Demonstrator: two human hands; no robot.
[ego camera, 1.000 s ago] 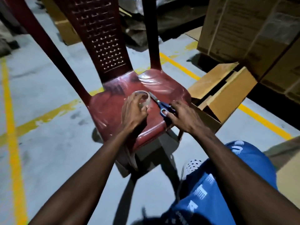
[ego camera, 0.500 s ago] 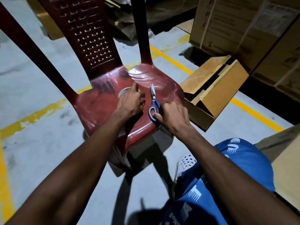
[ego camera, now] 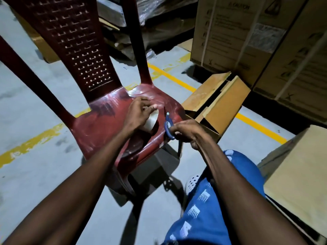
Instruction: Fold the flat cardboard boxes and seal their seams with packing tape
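Left hand grip curled round tape, light stiff ring, mid-frame on chair; right hand pinching scissors by slick handle loops.

The chair is made of dark red plastic; its seat is glossy and scuffed. The scissors have blue plastic handles. The open box is of matt brown cardboard. The floor is smooth grey concrete with worn yellow paint.
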